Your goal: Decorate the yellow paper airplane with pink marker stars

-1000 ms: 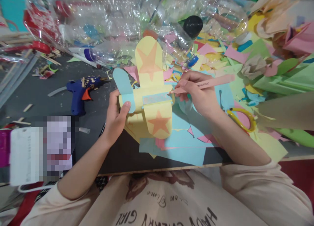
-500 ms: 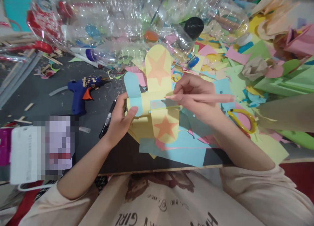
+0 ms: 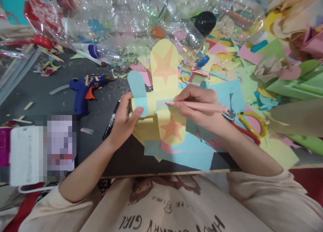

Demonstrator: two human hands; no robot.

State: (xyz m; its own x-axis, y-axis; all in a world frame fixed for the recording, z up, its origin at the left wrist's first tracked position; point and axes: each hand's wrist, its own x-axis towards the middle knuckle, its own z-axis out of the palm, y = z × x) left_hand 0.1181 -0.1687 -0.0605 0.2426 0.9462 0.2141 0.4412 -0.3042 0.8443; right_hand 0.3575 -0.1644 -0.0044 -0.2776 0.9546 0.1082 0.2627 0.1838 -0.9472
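Note:
A yellow paper airplane (image 3: 165,80) lies in front of me, with orange stars on its rounded wings and a light-blue tail piece (image 3: 138,85). My left hand (image 3: 126,121) grips the tail end, its thumb pressed on the blue paper and its fingers behind. Between the thumb and fingers of my right hand (image 3: 195,102) is a pink pen (image 3: 207,106). Its tip meets or hovers just over a small blue strip (image 3: 161,104) on the body between the wings; contact is hard to tell. My right hand covers the airplane's front end.
On the left lie a blue glue gun (image 3: 84,90) and a phone (image 3: 62,141). Scissors with yellow and red handles (image 3: 252,124) rest by my right forearm. Clear plastic bottles (image 3: 113,20) crowd the back. Paper scraps (image 3: 249,53) spread right, and blue sheets (image 3: 189,158) lie beneath the airplane.
My right hand has shifted left and slightly down, taking the pen tip farther along the blue strip toward the tail. More of the scissors now shows. My left hand keeps its hold.

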